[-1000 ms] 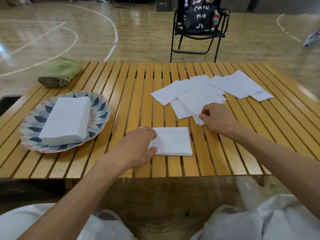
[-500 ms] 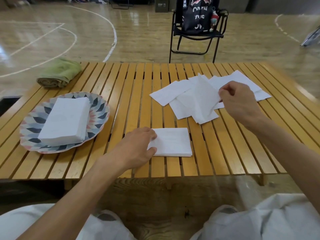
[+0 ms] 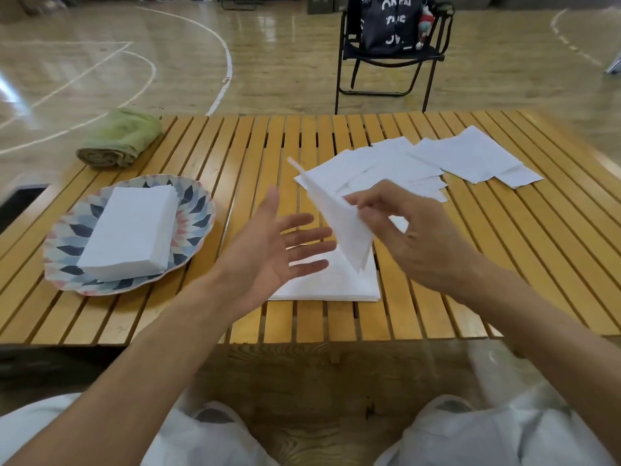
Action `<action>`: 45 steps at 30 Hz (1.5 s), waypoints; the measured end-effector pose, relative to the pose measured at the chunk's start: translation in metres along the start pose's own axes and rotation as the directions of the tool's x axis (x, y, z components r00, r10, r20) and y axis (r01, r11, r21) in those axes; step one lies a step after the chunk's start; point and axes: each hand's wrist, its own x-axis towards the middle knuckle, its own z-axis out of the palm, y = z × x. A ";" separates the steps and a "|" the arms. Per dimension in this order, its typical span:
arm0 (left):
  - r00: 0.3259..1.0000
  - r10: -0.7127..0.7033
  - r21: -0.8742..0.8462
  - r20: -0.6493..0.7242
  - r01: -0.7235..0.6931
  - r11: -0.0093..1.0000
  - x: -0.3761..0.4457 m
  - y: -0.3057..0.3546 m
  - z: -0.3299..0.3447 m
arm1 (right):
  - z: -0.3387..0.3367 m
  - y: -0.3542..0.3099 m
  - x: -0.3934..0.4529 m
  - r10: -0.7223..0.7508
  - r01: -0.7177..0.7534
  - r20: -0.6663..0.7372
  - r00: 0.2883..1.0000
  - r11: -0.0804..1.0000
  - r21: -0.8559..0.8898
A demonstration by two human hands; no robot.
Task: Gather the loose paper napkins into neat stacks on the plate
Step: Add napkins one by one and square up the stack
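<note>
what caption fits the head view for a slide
Right hand carries a loose napkin toward the small table stack; left hand open, finished stack on the plate.

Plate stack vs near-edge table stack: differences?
The plate stack sits on the patterned plate; the table stack lies straight on the slats. The plate stack is clearly thicker; the table stack is thin. The plate stack is fully visible; the left hand partly covers the table stack. Both are white, squared-up napkins.
</note>
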 end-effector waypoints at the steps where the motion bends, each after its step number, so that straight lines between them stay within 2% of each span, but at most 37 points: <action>1: 0.998 -0.038 -0.112 0.056 0.044 0.993 -0.001 0.002 -0.002 | 0.004 -0.001 -0.002 -0.029 0.032 0.051 0.998 0.998 -0.052; 3: 0.992 -0.041 -0.236 0.120 0.069 0.969 -0.004 0.007 -0.006 | 0.010 -0.002 -0.005 -0.087 0.109 0.127 0.988 0.979 -0.174; 4: 0.995 -0.029 -0.270 0.098 0.055 0.961 -0.005 0.008 -0.006 | 0.012 -0.001 -0.007 -0.125 0.159 0.155 0.980 0.960 -0.230; 6: 1.000 0.000 -0.287 -0.017 -0.005 0.958 -0.005 0.009 -0.003 | 0.016 0.001 -0.009 -0.180 0.234 0.202 0.963 0.928 -0.290; 8: 0.992 0.035 -0.283 -0.125 -0.069 0.957 -0.004 0.008 0.001 | 0.017 0.003 -0.012 -0.160 0.221 0.213 0.964 0.925 -0.308; 10: 0.983 0.071 -0.287 -0.169 -0.118 0.951 -0.004 0.007 0.003 | 0.018 0.006 -0.014 -0.045 0.087 0.152 0.987 0.955 -0.284; 12: 0.981 0.110 -0.286 -0.157 -0.152 0.946 -0.006 0.009 0.003 | 0.019 0.007 -0.016 0.142 -0.140 0.008 0.990 0.982 -0.125; 14: 0.982 0.141 -0.310 -0.127 -0.174 0.935 -0.006 0.011 0.003 | 0.019 0.008 -0.016 0.359 -0.349 -0.117 0.926 0.932 0.101; 15: 0.982 0.154 -0.325 -0.110 -0.182 0.928 -0.007 0.012 0.003 | 0.020 0.009 -0.014 0.460 -0.430 -0.118 0.880 0.877 0.216; 17: 0.982 0.179 -0.351 -0.064 -0.190 0.917 -0.008 0.014 0.004 | 0.019 0.011 -0.011 0.596 -0.545 0.055 0.801 0.688 0.480; 18: 0.981 0.188 -0.351 -0.044 -0.192 0.916 -0.008 0.014 0.005 | 0.020 0.012 -0.011 0.593 -0.568 0.190 0.783 0.555 0.608; 20: 0.979 0.203 -0.333 -0.013 -0.196 0.922 -0.009 0.013 0.006 | 0.019 0.010 -0.010 0.487 -0.570 0.385 0.784 0.318 0.758; 21: 0.979 0.205 -0.324 -0.003 -0.195 0.926 -0.009 0.013 0.007 | 0.019 0.009 -0.010 0.432 -0.564 0.428 0.794 0.257 0.785; 22: 0.979 0.203 -0.318 0.001 -0.192 0.928 -0.008 0.011 0.008 | 0.020 0.009 -0.010 0.400 -0.556 0.441 0.804 0.240 0.796; 25: 0.979 0.196 -0.278 -0.049 -0.202 0.939 -0.007 0.008 0.007 | 0.021 0.010 -0.006 0.448 -0.539 0.371 0.813 0.340 0.771; 27: 0.969 0.205 -0.196 -0.141 -0.230 0.953 -0.006 0.008 0.006 | 0.019 0.014 -0.005 0.510 -0.539 0.289 0.810 0.453 0.710; 29: 0.934 0.267 0.073 -0.238 -0.257 0.964 -0.007 0.008 0.002 | 0.015 0.018 -0.007 0.541 -0.555 0.228 0.810 0.579 0.598; 31: 0.893 0.361 0.380 -0.270 -0.245 0.892 -0.010 0.008 -0.002 | 0.010 0.021 -0.009 0.544 -0.560 0.202 0.814 0.643 0.522; 33: 0.875 0.408 0.537 -0.262 -0.219 0.814 -0.012 0.007 -0.005 | 0.007 0.023 -0.008 0.552 -0.566 0.205 0.808 0.631 0.531; 35: 0.894 0.384 0.635 -0.231 -0.161 0.756 -0.013 0.009 -0.007 | 0.006 0.023 -0.006 0.574 -0.575 0.201 0.794 0.599 0.558; 38: 0.927 0.301 0.686 -0.225 -0.068 0.724 -0.012 0.010 -0.008 | 0.008 0.027 -0.005 0.590 -0.593 0.181 0.787 0.642 0.485; 40: 0.914 0.310 0.699 -0.260 -0.043 0.714 -0.011 0.008 -0.011 | 0.011 0.027 -0.007 0.601 -0.622 0.207 0.772 0.647 0.441; 42: 0.886 0.370 0.779 -0.278 -0.018 0.627 -0.008 0.004 -0.015 | 0.014 0.028 -0.008 0.615 -0.641 0.209 0.761 0.661 0.390; 45: 0.871 0.422 0.901 -0.253 0.054 0.430 -0.007 -0.001 -0.020 | 0.019 0.032 -0.010 0.628 -0.638 0.150 0.764 0.700 0.320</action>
